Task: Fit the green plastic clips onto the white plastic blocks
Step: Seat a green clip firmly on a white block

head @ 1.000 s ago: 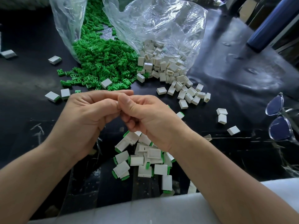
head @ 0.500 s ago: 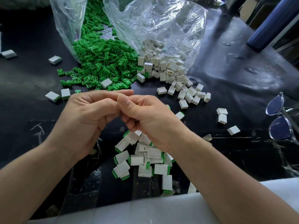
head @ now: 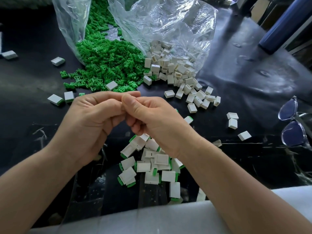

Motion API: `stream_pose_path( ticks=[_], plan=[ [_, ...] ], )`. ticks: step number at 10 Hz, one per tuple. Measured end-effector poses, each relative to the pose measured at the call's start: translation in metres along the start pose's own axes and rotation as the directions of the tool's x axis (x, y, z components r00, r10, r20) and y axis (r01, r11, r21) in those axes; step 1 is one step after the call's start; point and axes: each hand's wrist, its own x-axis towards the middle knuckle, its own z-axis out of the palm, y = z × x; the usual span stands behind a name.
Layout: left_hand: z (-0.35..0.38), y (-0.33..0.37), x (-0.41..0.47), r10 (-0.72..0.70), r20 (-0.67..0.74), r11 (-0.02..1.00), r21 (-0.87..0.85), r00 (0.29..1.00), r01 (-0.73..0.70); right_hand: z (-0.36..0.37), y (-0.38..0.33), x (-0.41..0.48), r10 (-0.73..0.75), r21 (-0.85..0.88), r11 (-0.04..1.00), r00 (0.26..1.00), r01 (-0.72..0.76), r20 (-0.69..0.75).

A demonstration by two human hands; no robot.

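Note:
My left hand (head: 92,122) and my right hand (head: 157,122) meet above the black table, fingers curled and thumbs touching. They pinch a small piece between the fingertips, and the fingers hide it. A heap of green clips (head: 108,65) spills from a clear bag at the back. To its right, loose white blocks (head: 175,70) pour from a second clear bag (head: 162,26). Below my hands lies a pile of white blocks with green clips fitted (head: 150,164).
Stray white blocks lie at the left (head: 57,61) and right (head: 233,119). A pair of clear-framed glasses (head: 293,122) rests at the right edge. A blue cylinder (head: 283,26) stands at the back right. White foam sheet (head: 152,218) covers the near edge.
Both hands stay pressed together in almost the same place. Only the fingertips shift slightly.

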Motion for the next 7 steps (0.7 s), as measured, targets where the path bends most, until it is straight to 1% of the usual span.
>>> stream_pose_path(
  ticks=[1,2,3,4,5,6,7],
  plan=[
    [0.002,0.001,0.0,0.003,0.015,1.0,-0.006,1.0,-0.003,-0.001,-0.001,0.0,0.012,-0.032,0.999,1.0,-0.012,0.001],
    [0.001,0.0,0.002,-0.011,-0.028,1.0,-0.012,1.0,0.011,-0.006,-0.003,0.003,0.018,-0.131,0.991,1.0,-0.019,-0.004],
    [-0.001,-0.001,0.002,-0.02,-0.145,1.0,-0.007,0.989,0.019,-0.018,-0.003,0.008,-0.013,-0.304,0.952,0.992,-0.026,-0.123],
    [0.004,0.0,-0.002,-0.022,-0.137,0.991,0.129,0.99,0.04,-0.033,0.001,0.014,-0.17,-0.544,0.839,0.947,-0.005,-0.271],
    [0.013,0.005,-0.009,-0.075,-0.004,0.978,0.197,0.997,0.074,-0.045,0.006,0.022,-0.276,-0.701,0.71,0.892,-0.061,-0.357],
    [0.017,0.007,-0.013,-0.116,0.11,0.961,0.263,0.987,0.083,-0.051,0.01,0.029,-0.317,-0.753,0.649,0.864,-0.104,-0.392],
    [0.014,0.004,-0.01,-0.091,0.041,0.943,0.324,0.995,0.073,-0.051,0.014,0.032,-0.335,-0.802,0.584,0.862,-0.127,-0.38]
  ],
)
